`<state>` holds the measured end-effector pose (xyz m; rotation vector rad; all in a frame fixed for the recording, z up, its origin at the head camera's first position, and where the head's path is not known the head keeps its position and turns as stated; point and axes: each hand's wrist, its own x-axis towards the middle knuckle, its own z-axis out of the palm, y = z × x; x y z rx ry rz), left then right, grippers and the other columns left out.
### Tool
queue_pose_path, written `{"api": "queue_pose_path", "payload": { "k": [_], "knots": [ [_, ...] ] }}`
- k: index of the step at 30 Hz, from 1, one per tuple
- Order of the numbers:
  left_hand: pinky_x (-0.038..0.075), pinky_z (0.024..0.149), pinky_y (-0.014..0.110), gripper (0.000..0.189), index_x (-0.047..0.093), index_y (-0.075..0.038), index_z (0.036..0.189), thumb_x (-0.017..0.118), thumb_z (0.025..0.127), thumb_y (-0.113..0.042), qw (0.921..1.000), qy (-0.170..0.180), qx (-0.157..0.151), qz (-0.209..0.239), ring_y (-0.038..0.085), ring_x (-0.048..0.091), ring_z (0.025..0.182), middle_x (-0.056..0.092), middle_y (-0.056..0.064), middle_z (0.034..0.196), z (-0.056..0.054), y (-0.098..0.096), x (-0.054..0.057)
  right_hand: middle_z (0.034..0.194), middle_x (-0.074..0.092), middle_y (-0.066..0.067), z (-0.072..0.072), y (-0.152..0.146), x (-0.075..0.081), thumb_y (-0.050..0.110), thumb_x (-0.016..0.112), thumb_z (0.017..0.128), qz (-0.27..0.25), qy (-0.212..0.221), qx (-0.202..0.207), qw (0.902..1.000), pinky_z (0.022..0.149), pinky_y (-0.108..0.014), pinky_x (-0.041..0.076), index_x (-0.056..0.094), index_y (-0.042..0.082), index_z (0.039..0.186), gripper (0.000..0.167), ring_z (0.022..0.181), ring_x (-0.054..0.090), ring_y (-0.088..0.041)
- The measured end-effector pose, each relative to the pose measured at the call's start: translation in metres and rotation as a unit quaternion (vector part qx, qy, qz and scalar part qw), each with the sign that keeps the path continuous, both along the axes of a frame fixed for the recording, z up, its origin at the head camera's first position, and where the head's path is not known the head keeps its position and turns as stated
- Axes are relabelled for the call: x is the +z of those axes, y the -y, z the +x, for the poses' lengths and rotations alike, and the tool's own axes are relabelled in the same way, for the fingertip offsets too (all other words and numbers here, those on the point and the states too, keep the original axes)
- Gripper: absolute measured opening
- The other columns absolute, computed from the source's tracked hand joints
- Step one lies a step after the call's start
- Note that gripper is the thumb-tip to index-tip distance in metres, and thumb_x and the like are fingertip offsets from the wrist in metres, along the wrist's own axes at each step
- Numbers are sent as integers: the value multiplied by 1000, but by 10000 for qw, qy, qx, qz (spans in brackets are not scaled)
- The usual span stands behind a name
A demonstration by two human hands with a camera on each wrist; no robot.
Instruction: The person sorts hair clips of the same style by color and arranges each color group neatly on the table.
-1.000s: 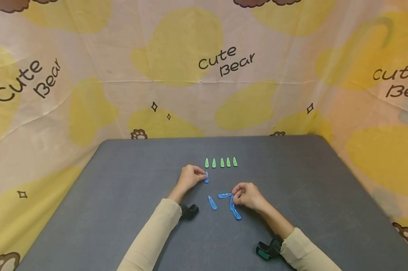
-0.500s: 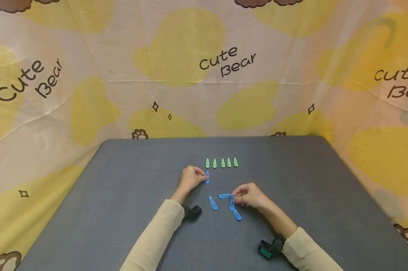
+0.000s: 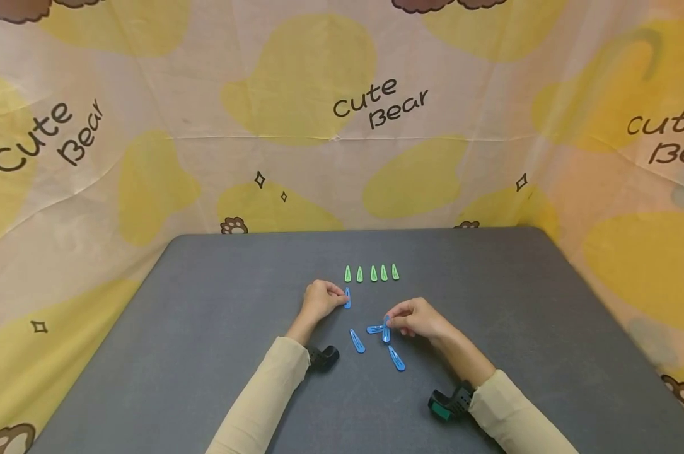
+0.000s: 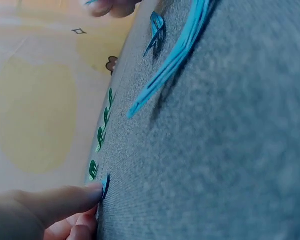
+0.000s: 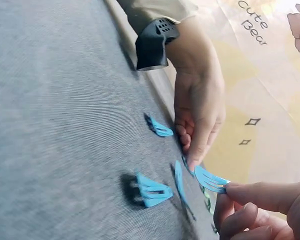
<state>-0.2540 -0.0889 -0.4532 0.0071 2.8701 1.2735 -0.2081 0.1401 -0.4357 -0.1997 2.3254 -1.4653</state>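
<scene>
My left hand (image 3: 321,299) pinches a blue snap hair clip (image 3: 348,298) that stands lengthwise just below the leftmost of several green hair clips (image 3: 373,273). Between thumb and finger of my right hand (image 3: 418,317), another blue hair clip (image 5: 210,180) is held by one end; the right wrist view shows it raised over the table. Below it in the head view, a sideways blue clip (image 3: 374,329) is partly covered. Two more lie slanted on the cloth: a left clip (image 3: 357,341) and a near clip (image 3: 396,359).
The green clips form a spaced row on the dark grey table (image 3: 234,271). Behind the table hangs a printed yellow and cream cloth (image 3: 296,82). Black camera mounts sit on both wrists, the left mount (image 3: 323,358) close to the tabletop.
My right hand has lifted its blue clip and shifted slightly up and left, away from the near slanted clip. The left hand stays at its clip.
</scene>
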Motion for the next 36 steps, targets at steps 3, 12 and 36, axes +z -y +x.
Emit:
{"api": "queue_pose_path", "payload": {
  "k": [3, 12, 36],
  "knots": [
    [39, 56, 20, 15, 74, -1, 75, 79, 77, -15, 10000, -29, 0, -8, 9, 54, 57, 72, 11, 69, 1, 0, 0, 60, 52, 4, -5, 4, 2, 10, 68, 87, 62, -15, -21, 10000, 52, -23, 39, 70, -5, 95, 17, 54, 45, -9],
    [42, 59, 22, 17, 74, -3, 70, 79, 77, -18, 9992, -24, 35, -404, 13, 59, 61, 73, 9, 68, 5, 0, 6, 57, 51, 5, -24, 16, 2, 14, 67, 89, 54, 1, -161, 9999, 53, -23, 39, 70, -6, 97, 22, 52, 44, -8],
    [40, 61, 29, 17, 76, -10, 72, 79, 78, -26, 9966, 355, 333, -666, 17, 63, 70, 75, 5, 78, 6, -2, 6, 57, 52, 6, -61, 41, -2, 15, 69, 86, 312, 167, -500, 9981, 51, -21, 33, 72, -3, 87, 19, 51, 42, -6]
  ]
}}
